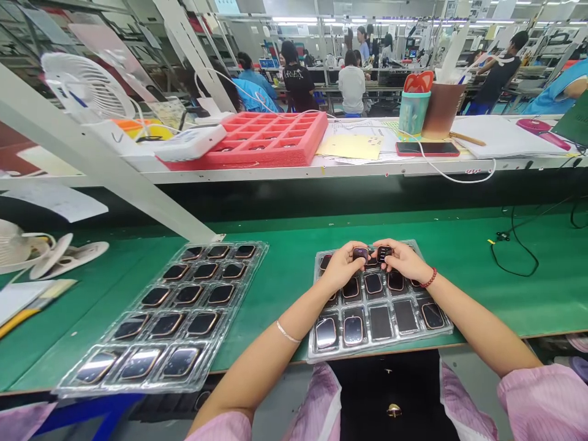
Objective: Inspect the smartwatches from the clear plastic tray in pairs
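Between the fingers of my left hand (344, 263) is a smartwatch body (361, 253) with a dark screen and a gold-toned edge. My right hand (407, 262) grips another smartwatch body (384, 252), whose screen shows some light marks. Both are held side by side over the far part of a clear plastic tray (311, 352). Rows of dark-faced watch bodies lie in that tray, and two pockets in its near row hold none. My forearms hide part of its sides. A second clear tray (232, 334), filled with similar watches, lies to the left.
A white slanted post (151, 196) rises behind the left tray. On the shelf above stand a red foam tray (275, 159), a phone (427, 149), a teal cup (413, 113) and a fan (85, 86). A black cable (517, 269) lies at right. Several people sit farther back.
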`<state>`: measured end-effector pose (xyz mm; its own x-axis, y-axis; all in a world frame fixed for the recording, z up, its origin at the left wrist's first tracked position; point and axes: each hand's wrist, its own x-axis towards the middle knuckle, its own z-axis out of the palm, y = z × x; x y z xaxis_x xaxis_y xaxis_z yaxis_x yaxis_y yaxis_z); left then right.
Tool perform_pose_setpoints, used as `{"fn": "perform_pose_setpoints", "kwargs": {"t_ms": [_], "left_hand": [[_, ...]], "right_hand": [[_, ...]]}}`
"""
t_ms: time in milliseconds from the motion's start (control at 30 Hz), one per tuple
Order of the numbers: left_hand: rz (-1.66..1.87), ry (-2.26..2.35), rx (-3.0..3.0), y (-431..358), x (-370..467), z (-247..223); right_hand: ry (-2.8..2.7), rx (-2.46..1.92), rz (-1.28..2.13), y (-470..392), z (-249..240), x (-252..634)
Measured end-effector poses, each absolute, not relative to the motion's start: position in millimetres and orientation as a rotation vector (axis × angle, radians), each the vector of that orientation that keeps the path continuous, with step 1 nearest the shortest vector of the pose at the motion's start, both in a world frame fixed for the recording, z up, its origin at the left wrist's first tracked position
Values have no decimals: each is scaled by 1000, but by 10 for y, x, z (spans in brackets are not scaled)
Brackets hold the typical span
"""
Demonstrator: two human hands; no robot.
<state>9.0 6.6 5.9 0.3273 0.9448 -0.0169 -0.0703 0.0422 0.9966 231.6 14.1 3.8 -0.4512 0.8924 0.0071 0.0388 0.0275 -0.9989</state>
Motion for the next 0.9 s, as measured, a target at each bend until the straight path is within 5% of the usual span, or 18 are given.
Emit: {"fn": "perform_pose_setpoints", "kwargs": {"t_ms": [900], "left_hand": [[904, 811, 1276, 82, 54, 22]], "right_hand": [[-1513, -875, 1638, 176, 3, 2384]]}}
